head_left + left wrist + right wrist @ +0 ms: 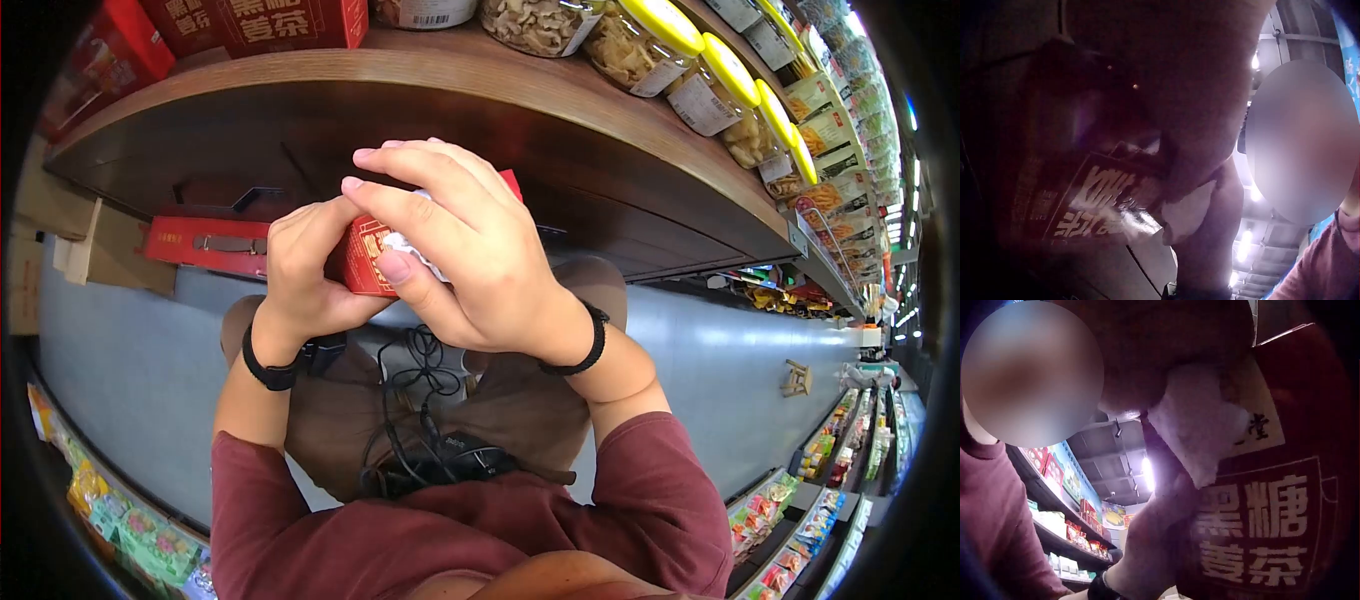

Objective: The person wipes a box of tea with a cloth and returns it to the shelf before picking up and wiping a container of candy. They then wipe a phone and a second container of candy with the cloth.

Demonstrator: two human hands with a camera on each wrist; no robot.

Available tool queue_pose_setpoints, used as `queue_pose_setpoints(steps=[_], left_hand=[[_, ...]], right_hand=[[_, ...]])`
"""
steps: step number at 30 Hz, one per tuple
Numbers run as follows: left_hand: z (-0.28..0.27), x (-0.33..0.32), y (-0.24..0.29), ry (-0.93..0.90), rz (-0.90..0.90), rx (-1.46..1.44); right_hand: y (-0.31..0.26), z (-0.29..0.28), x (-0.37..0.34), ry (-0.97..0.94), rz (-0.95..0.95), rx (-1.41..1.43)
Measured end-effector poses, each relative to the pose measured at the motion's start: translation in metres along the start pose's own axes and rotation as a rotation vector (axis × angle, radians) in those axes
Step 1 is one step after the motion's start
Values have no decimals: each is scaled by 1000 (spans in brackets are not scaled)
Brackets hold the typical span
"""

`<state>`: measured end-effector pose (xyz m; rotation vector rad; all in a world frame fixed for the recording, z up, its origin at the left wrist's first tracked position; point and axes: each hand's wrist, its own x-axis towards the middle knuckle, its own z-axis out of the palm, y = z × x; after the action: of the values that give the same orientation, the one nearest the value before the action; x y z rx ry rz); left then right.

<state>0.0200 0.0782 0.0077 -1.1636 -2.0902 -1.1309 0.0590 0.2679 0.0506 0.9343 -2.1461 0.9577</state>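
Between left grip [303, 262] and right grip [475, 240]: red box [366, 270].

Box [362, 272] between left hand [300, 265] and right hand [490, 245], before a shelf [330, 68]
A tissue [402, 245] lies between the right hand and the box. On the shelf, cartons [290, 28] stand left and jars [642, 45] right. Below the shelf, left, is a case [178, 240]; far right, a stool [797, 378].
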Motion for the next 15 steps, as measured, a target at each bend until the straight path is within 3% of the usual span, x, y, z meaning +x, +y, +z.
queue_pose_setpoints(steps=[4,9,15], left_hand=[[-7,2,6,-1,36,-32],[-16,1,5,118,127,-140],[-12,-1,11,102,39,-192]], right_hand=[[-3,-13,3,-105,-17,-70],[14,-20,2,47,-17,-104],[8,-16,1,45,16,-146]])
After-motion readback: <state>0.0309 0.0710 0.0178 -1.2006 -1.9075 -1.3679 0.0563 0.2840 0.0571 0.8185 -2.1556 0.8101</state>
